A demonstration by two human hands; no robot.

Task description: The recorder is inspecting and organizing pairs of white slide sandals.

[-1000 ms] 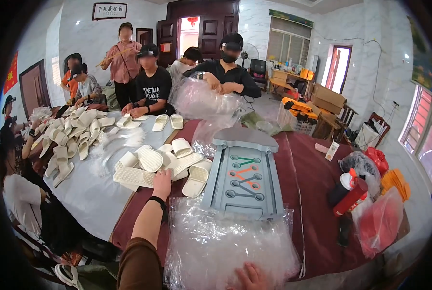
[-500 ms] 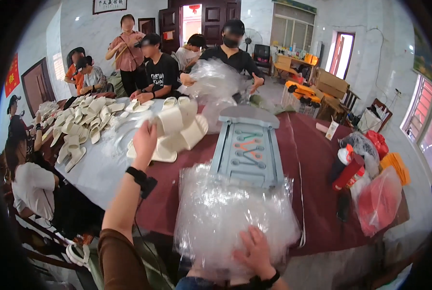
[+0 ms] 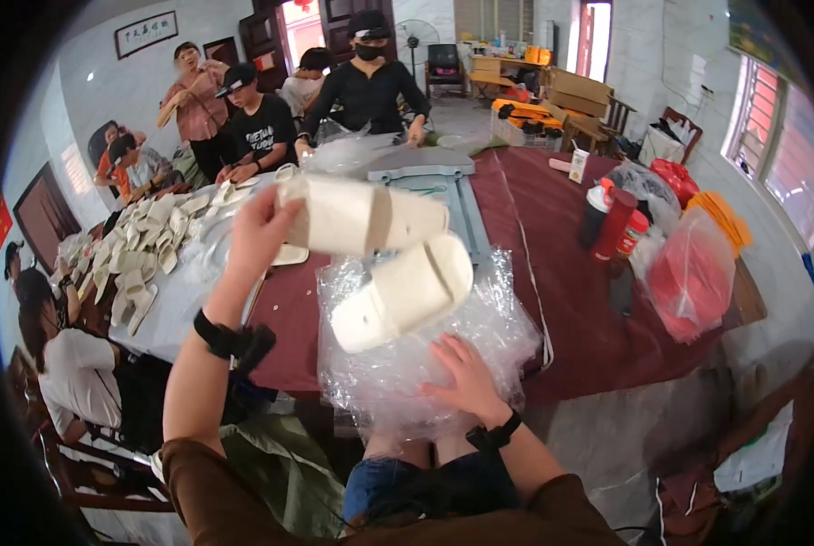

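Note:
My left hand (image 3: 259, 223) grips one end of a cream slide slipper (image 3: 334, 214), slightly blurred, above the near edge of the table. Just below it a second cream slipper (image 3: 405, 293) tilts over a stack of clear plastic bags (image 3: 370, 382); whether it hangs from the first or rests on the bags, I cannot tell. My right hand (image 3: 469, 382) lies on the bags with fingers spread, holding nothing. Behind the slippers stands a grey-blue plastic board (image 3: 461, 214) with raised side rails, partly covered by them.
A heap of cream slippers (image 3: 156, 232) covers the table's left side. On the dark red tablecloth (image 3: 589, 346) at right stand a red bottle (image 3: 614, 223) and a bag of pink material (image 3: 693, 278). Across the table, a person in black (image 3: 361, 91) handles clear plastic (image 3: 343, 155).
My left hand has brought the slippers right and nearer, over the plastic bags. My right hand stays on the stack. The view has shifted, and the person opposite has lowered the plastic.

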